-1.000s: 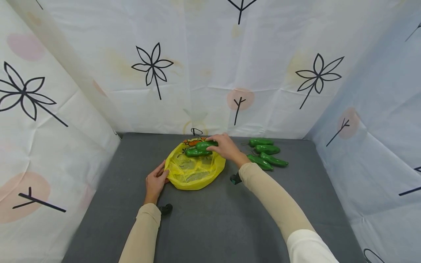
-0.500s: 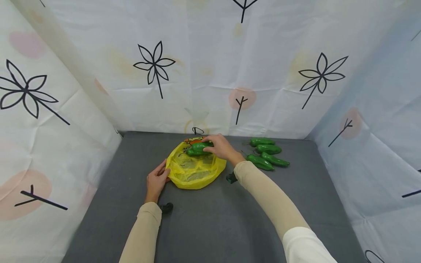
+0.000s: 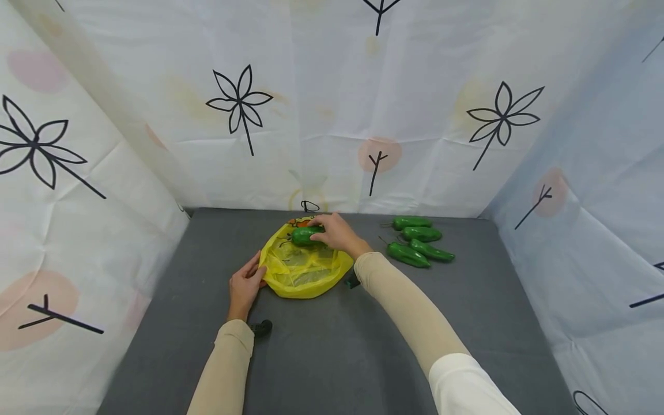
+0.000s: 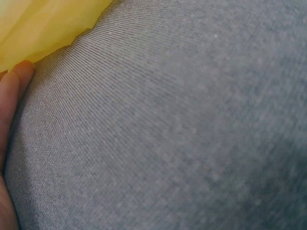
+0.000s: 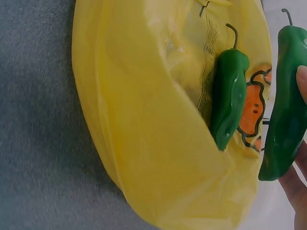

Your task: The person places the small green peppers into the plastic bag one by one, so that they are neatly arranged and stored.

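Observation:
A yellow plastic bag (image 3: 306,290) lies on the dark table with its mouth spread wide and an orange print at the far side. My left hand (image 3: 246,286) pinches its near left rim between thumb and fingers; in the left wrist view, fingertips (image 4: 23,72) meet the yellow film. Over the bag's far part, my right hand (image 3: 336,233) holds a long green pepper (image 5: 288,100) with a thin curved stem. Beneath it, a second green pepper (image 5: 230,96) rests inside the bag, mostly covered by the held one in the head view.
Several more green peppers (image 3: 421,234) lie loosely grouped on the table to the right of the bag. White patterned cloth (image 3: 332,115) hangs along the back and both sides of the grey table (image 3: 321,357).
My right hand has shifted a little left with its pepper, now overlapping the one in the bag. The left hand stays at the rim.

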`<act>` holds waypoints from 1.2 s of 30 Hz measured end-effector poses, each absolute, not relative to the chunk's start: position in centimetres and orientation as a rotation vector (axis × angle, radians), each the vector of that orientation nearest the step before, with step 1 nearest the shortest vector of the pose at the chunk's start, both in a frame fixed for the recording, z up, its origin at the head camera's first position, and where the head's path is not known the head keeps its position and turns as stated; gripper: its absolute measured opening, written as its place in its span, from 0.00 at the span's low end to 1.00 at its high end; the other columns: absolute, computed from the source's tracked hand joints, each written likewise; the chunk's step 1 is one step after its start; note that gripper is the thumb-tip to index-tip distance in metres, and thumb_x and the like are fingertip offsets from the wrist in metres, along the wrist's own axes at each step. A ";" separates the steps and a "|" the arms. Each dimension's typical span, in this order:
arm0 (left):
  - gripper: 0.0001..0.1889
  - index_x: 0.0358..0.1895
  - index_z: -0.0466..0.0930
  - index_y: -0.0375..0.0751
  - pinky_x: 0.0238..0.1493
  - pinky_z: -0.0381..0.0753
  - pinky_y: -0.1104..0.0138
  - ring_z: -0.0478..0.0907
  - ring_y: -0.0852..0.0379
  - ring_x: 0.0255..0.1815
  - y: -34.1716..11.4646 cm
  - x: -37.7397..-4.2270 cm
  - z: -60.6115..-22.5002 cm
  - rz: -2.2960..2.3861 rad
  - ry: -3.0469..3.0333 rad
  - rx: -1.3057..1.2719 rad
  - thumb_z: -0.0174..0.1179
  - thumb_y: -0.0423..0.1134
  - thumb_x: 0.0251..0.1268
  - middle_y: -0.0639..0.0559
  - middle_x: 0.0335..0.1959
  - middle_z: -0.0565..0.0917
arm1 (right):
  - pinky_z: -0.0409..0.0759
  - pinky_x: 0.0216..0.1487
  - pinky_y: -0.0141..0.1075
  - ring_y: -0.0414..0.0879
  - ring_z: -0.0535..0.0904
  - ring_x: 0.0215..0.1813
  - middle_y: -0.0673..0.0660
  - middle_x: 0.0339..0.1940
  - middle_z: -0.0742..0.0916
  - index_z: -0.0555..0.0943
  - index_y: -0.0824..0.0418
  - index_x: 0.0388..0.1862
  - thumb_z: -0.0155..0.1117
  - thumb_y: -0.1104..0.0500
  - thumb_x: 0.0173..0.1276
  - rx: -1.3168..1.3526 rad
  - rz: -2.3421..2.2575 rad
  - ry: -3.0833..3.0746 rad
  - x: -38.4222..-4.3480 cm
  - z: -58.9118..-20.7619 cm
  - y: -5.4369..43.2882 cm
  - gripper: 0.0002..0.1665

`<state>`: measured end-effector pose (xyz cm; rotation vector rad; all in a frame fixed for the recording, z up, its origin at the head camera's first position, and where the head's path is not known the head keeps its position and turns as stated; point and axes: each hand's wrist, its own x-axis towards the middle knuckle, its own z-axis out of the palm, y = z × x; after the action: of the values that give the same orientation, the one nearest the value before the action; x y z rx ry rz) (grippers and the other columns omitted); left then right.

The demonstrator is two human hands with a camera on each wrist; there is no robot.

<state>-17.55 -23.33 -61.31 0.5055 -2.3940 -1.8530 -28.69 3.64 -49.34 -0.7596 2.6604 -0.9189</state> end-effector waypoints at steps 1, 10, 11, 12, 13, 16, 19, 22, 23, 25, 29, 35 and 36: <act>0.26 0.69 0.75 0.70 0.37 0.86 0.75 0.84 0.74 0.41 -23.3 -17.5 -61.3 -1.858 -2.391 0.510 0.65 0.50 0.69 0.45 0.64 0.84 | 0.80 0.65 0.46 0.51 0.81 0.64 0.55 0.64 0.85 0.81 0.56 0.66 0.67 0.54 0.73 -0.748 -0.909 2.664 -28.7 -49.4 3.5 0.24; 0.24 0.68 0.76 0.70 0.37 0.86 0.75 0.84 0.75 0.39 -23.2 -17.3 -61.5 -1.867 -2.380 0.499 0.65 0.51 0.69 0.45 0.62 0.85 | 0.80 0.64 0.44 0.50 0.80 0.65 0.54 0.64 0.85 0.81 0.53 0.65 0.68 0.52 0.72 -0.637 -0.879 2.646 -28.7 -50.5 2.0 0.23; 0.24 0.68 0.76 0.70 0.38 0.86 0.75 0.84 0.75 0.39 -23.2 -17.3 -61.5 -1.866 -2.382 0.499 0.65 0.51 0.70 0.45 0.63 0.85 | 0.80 0.64 0.44 0.50 0.80 0.65 0.54 0.64 0.84 0.81 0.52 0.65 0.68 0.52 0.72 -0.631 -0.876 2.639 -28.7 -50.6 1.8 0.23; 0.24 0.68 0.76 0.70 0.38 0.86 0.75 0.83 0.76 0.39 -23.2 -17.3 -61.5 -1.862 -2.386 0.501 0.65 0.51 0.70 0.46 0.63 0.85 | 0.80 0.63 0.43 0.49 0.80 0.64 0.53 0.64 0.85 0.82 0.52 0.64 0.68 0.52 0.72 -0.630 -0.868 2.639 -28.7 -50.8 1.7 0.23; 0.24 0.68 0.76 0.70 0.38 0.86 0.75 0.83 0.76 0.39 -23.2 -17.2 -61.5 -1.862 -2.387 0.502 0.65 0.50 0.70 0.46 0.63 0.85 | 0.81 0.63 0.43 0.49 0.81 0.64 0.53 0.64 0.85 0.82 0.52 0.64 0.68 0.52 0.72 -0.631 -0.865 2.636 -28.6 -50.9 1.6 0.23; 0.24 0.68 0.76 0.70 0.38 0.86 0.75 0.83 0.77 0.39 -23.2 -17.2 -61.4 -1.864 -2.384 0.499 0.64 0.50 0.70 0.46 0.63 0.85 | 0.82 0.61 0.43 0.49 0.81 0.62 0.53 0.64 0.85 0.82 0.52 0.64 0.68 0.52 0.71 -0.630 -0.879 2.627 -28.5 -51.3 1.4 0.23; 0.24 0.68 0.76 0.70 0.38 0.86 0.75 0.83 0.76 0.39 -23.3 -17.1 -61.3 -1.871 -2.376 0.487 0.64 0.50 0.70 0.46 0.62 0.85 | 0.82 0.60 0.43 0.49 0.82 0.61 0.54 0.64 0.85 0.82 0.53 0.64 0.68 0.53 0.71 -0.621 -0.898 2.616 -28.4 -51.5 1.2 0.23; 0.24 0.68 0.76 0.71 0.38 0.86 0.75 0.83 0.77 0.40 -23.4 -17.2 -61.3 -1.866 -2.378 0.481 0.64 0.51 0.70 0.46 0.62 0.85 | 0.82 0.60 0.43 0.49 0.81 0.62 0.54 0.64 0.85 0.82 0.52 0.64 0.68 0.54 0.72 -0.604 -0.904 2.609 -28.4 -51.6 1.0 0.23; 0.24 0.68 0.76 0.72 0.38 0.86 0.75 0.83 0.77 0.40 -23.4 -17.2 -61.3 -1.863 -2.382 0.481 0.64 0.52 0.70 0.46 0.62 0.85 | 0.82 0.61 0.43 0.49 0.81 0.62 0.54 0.64 0.85 0.82 0.52 0.65 0.68 0.54 0.72 -0.597 -0.903 2.606 -28.4 -51.6 1.0 0.23; 0.24 0.68 0.76 0.72 0.38 0.86 0.75 0.83 0.77 0.40 -23.4 -17.3 -61.3 -1.855 -2.390 0.485 0.64 0.52 0.70 0.46 0.63 0.85 | 0.81 0.62 0.43 0.50 0.81 0.63 0.54 0.65 0.85 0.81 0.52 0.65 0.67 0.54 0.72 -0.592 -0.898 2.601 -28.4 -51.6 0.9 0.23; 0.24 0.68 0.76 0.72 0.38 0.86 0.75 0.83 0.77 0.40 -23.4 -17.4 -61.3 -1.850 -2.388 0.491 0.65 0.52 0.70 0.46 0.62 0.85 | 0.79 0.67 0.45 0.51 0.79 0.67 0.54 0.66 0.84 0.81 0.53 0.66 0.67 0.55 0.73 -0.587 -0.891 2.587 -28.2 -51.9 0.9 0.23; 0.24 0.68 0.76 0.71 0.38 0.86 0.75 0.84 0.76 0.40 -23.3 -17.3 -61.3 -1.852 -2.380 0.470 0.64 0.51 0.71 0.46 0.63 0.85 | 0.75 0.72 0.46 0.52 0.76 0.71 0.54 0.68 0.83 0.81 0.53 0.66 0.66 0.57 0.73 -0.575 -0.890 2.580 -28.2 -52.4 0.8 0.23; 0.24 0.68 0.76 0.70 0.37 0.86 0.75 0.84 0.76 0.40 -23.3 -17.3 -61.3 -1.848 -2.380 0.467 0.64 0.51 0.71 0.46 0.63 0.85 | 0.75 0.72 0.46 0.52 0.76 0.71 0.54 0.67 0.83 0.81 0.53 0.66 0.66 0.58 0.73 -0.573 -0.887 2.583 -28.2 -52.4 0.8 0.23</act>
<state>-17.28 -23.26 -61.29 0.4669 -2.3803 -1.8482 -28.20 0.79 -52.43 -0.5726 2.5826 -0.8872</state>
